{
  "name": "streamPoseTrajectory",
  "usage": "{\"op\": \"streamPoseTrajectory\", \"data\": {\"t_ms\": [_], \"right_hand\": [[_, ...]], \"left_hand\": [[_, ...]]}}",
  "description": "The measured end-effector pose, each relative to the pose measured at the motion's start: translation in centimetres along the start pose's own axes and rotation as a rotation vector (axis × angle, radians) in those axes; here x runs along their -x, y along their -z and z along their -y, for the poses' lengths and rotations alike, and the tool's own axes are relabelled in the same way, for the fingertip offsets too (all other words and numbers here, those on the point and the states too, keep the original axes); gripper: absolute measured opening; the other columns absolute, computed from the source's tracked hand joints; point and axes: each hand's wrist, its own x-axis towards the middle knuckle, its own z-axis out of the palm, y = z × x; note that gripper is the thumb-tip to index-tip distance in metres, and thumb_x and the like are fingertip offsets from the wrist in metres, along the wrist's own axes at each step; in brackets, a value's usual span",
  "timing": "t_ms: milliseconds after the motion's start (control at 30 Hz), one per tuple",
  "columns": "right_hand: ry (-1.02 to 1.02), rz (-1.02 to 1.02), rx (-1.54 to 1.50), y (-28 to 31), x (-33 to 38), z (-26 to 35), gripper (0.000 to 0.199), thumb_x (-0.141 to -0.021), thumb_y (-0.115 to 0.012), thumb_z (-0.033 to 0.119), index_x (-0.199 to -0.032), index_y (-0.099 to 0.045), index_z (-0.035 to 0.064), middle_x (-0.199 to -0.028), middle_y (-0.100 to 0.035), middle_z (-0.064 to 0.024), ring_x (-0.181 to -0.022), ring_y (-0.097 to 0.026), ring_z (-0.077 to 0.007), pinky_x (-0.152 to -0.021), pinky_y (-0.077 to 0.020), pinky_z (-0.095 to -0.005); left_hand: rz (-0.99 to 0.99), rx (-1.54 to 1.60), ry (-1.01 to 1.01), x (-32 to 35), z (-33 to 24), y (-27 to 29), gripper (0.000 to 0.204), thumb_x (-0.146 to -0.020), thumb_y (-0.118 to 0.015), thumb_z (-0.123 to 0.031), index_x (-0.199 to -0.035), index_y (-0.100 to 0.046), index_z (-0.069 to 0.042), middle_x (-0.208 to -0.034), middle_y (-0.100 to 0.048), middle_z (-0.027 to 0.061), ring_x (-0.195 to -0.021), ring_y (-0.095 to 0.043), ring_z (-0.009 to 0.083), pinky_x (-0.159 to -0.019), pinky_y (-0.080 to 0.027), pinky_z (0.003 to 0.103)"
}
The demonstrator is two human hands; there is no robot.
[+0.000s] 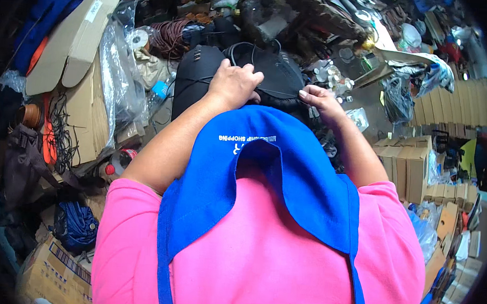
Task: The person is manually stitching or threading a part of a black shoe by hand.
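A black, soft-looking item point(196, 81) lies in front of me, with light stitches near its far edge and thin dark cord across it; I cannot make out its kind. On top of it my left hand point(236, 85) rests with bent fingers, and whatever is under the fingertips is hidden. My right hand point(320, 101) pinches a thin dark cord point(281, 91) at the item's right side. The cord runs taut toward the left hand. A looser black loop point(242, 46) lies at the far side. My blue apron point(268, 125) covers the near part.
Clutter surrounds me. Leaning cardboard point(85, 28) and clear plastic sheeting point(116, 78) stand left. A reddish cord bundle point(172, 37) lies beyond. Small clear bottles point(332, 76), a black plastic bag point(397, 98) and stacked cardboard point(455, 107) are right. A cardboard box point(54, 274) sits near left.
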Motion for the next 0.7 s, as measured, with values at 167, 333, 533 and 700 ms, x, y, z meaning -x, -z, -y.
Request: {"op": "streamPoseTrajectory", "data": {"t_ms": [167,333,533,700], "right_hand": [[0.049,-0.020,-0.025,0.1,0.2,-0.2,0.026,-0.088,-0.060,0.032,-0.076,-0.055,0.0091,-0.070,-0.046,0.0069,-0.069,-0.040,-0.0045,-0.064,-0.0324,-0.0227],[0.111,0.073,0.350,1.7,-1.8,1.1,0.033,-0.088,-0.060,0.035,-0.093,-0.062,0.0025,-0.077,-0.058,0.0001,-0.074,-0.050,-0.0085,-0.070,-0.0430,-0.0285],[0.076,0.241,0.230,4.0,-2.9,0.1,0.032,-0.088,-0.059,0.036,-0.092,-0.063,0.0041,-0.074,-0.056,0.0037,-0.072,-0.048,-0.0066,-0.067,-0.0416,-0.0264],[0.033,0.341,0.295,3.6,-2.6,3.0,0.033,-0.086,-0.063,0.037,-0.083,-0.062,0.0045,-0.067,-0.052,0.0041,-0.065,-0.046,-0.0066,-0.060,-0.0392,-0.0261]], "left_hand": [[0.068,-0.063,-0.045,-0.9,-1.5,-0.3,0.034,-0.066,-0.074,-0.038,-0.084,-0.060,-0.013,-0.084,-0.061,0.0039,-0.079,-0.063,0.0231,-0.073,-0.037,0.040],[0.123,-0.122,-0.111,-1.5,-2.3,-1.0,0.032,-0.067,-0.074,-0.038,-0.086,-0.068,-0.014,-0.093,-0.060,0.0050,-0.095,-0.055,0.0223,-0.082,-0.040,0.038],[-0.040,0.332,0.046,-0.9,-0.9,1.1,0.032,-0.072,-0.069,-0.025,-0.099,-0.064,-0.007,-0.094,-0.057,0.0123,-0.089,-0.056,0.0292,-0.078,-0.045,0.037],[-0.004,0.828,0.484,1.9,4.6,5.5,0.023,-0.094,-0.044,-0.014,-0.104,-0.063,-0.004,-0.087,-0.060,0.0047,-0.078,-0.057,0.0130,-0.074,-0.045,0.027]]}}
